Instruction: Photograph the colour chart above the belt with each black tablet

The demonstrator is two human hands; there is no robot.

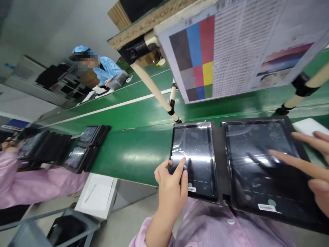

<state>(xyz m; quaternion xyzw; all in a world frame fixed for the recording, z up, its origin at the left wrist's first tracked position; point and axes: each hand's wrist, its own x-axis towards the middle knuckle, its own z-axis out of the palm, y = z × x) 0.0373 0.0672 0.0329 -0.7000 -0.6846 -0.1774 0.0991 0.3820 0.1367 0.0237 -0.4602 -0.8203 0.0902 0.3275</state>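
Observation:
Two dark tablets in black cases lie side by side, the smaller tablet (pixel 192 161) and the larger tablet (pixel 259 154), with glare across their glass. My left hand (pixel 169 185) appears to grip the left edge of the smaller tablet, its thumb on the screen. To the right, my right hand (pixel 315 171) spreads its fingers apart, the index finger extended over the larger tablet's screen. Whether that fingertip touches the glass is hard to see. A pink sleeve covers my left forearm.
A green conveyor belt (pixel 128 151) runs behind the tablets, with several more dark tablets (pixel 84 147) on it. A colour chart board (pixel 192 58) stands above it on cream posts. A person in pink (pixel 33 181) works at the left, and another in blue (pixel 108 68) across the belt.

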